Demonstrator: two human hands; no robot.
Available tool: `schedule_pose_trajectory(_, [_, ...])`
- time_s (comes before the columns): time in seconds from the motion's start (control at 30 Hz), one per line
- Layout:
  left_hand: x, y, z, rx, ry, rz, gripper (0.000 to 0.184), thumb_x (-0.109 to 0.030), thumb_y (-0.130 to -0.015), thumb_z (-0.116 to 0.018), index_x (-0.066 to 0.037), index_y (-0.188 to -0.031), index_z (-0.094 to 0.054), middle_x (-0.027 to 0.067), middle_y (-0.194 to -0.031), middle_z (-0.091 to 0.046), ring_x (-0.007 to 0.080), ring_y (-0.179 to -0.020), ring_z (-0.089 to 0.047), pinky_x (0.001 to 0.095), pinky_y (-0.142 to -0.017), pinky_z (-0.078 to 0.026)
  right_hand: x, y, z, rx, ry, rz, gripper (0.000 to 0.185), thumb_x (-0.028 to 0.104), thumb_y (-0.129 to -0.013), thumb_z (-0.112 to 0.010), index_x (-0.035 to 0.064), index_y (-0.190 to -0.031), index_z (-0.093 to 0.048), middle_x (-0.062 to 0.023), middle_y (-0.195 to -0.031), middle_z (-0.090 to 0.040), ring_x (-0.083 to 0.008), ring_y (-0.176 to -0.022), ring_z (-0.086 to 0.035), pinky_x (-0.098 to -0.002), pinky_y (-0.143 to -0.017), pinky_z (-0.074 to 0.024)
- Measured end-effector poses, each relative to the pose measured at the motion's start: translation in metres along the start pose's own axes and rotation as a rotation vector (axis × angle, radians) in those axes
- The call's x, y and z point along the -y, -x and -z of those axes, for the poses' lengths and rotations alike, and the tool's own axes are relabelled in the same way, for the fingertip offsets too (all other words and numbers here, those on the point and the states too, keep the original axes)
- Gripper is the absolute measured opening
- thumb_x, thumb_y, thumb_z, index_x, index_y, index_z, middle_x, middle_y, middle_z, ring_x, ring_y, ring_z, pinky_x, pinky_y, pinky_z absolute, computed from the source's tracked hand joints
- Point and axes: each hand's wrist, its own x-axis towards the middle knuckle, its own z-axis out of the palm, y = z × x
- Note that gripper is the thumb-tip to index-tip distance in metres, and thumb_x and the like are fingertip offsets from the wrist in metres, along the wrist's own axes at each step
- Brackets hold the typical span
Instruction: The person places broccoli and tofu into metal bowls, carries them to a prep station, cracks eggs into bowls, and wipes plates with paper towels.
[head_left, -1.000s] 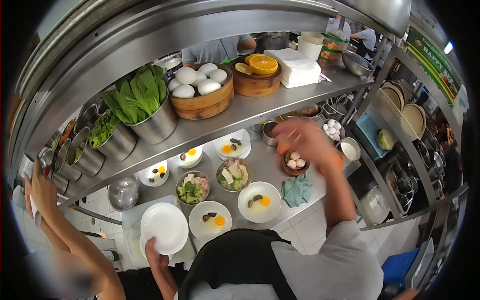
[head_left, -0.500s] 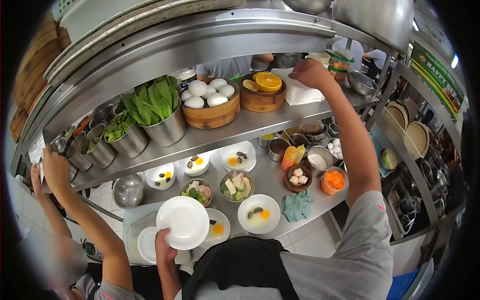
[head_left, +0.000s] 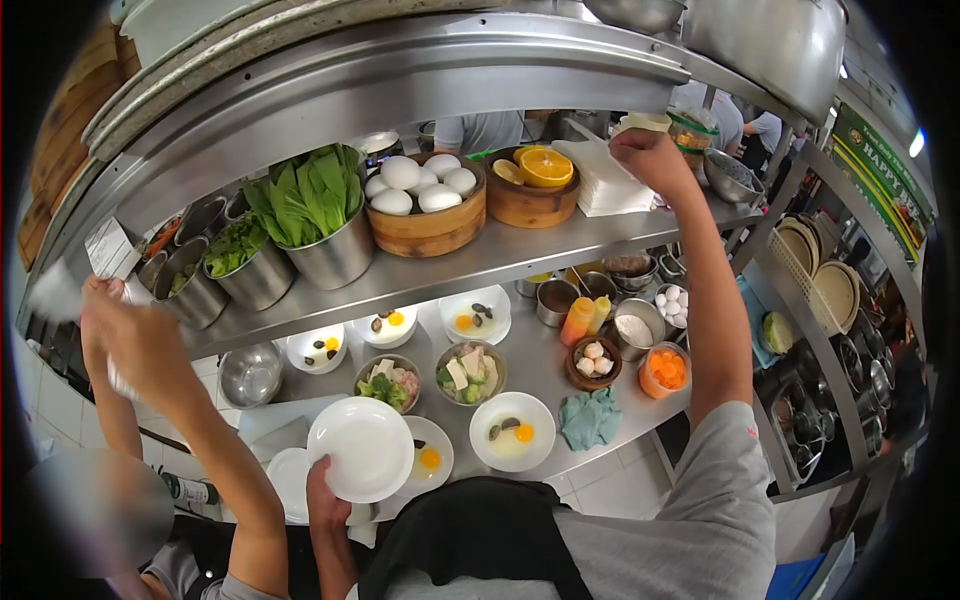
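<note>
Left hand [head_left: 325, 497] clasping near rim of white plate [head_left: 362, 450], overlapping egg bowl [head_left: 430, 461] in view. Right hand [head_left: 650, 160] curled at napkin stack [head_left: 612, 188]; hold unclear. Possible faults: one-sided grip tipping plate onto bowl; clinging napkins dragging stack.

In front of the napkins [head_left: 607, 192], bare shelf [head_left: 600, 232] leaves room to pass. A fruit basket [head_left: 530, 208] crowds their left side, a jar [head_left: 691, 133] stands behind to their right, and a metal bowl [head_left: 738, 190] sits farther right.
</note>
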Motion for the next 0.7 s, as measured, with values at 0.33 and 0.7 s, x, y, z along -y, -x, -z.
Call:
schedule_pose_trajectory(0.33, [0.016,-0.032,-0.066,0.138,-0.106,0.002,0.071,-0.056,-0.109,-0.032,0.001,-0.151,-0.042,0.0163,-0.149,-0.052,0.0276,-0.135,-0.054,0.0419,-0.114,-0.044,0.075,0.170,-0.043,-0.134,-0.313,0.313,0.020,0.015,-0.100,-0.063,-0.0018,-0.109,-0.066,-0.0104,-0.126,-0.067,-0.0153,-0.104,-0.061,-0.0302,-0.091,-0.0488])
schedule_pose_trajectory(0.7, [0.014,-0.020,-0.093,0.103,-0.038,0.021,0.084,-0.069,-0.104,-0.025,0.000,-0.150,-0.040,0.0178,-0.145,-0.054,0.0282,-0.131,-0.057,0.0423,-0.109,-0.048,0.105,0.328,-0.269,0.553,-0.280,0.669,0.026,0.015,-0.083,-0.075,0.0040,-0.105,-0.071,-0.0154,-0.128,-0.062,-0.0339,-0.125,-0.054,-0.0461,-0.106,-0.0420])
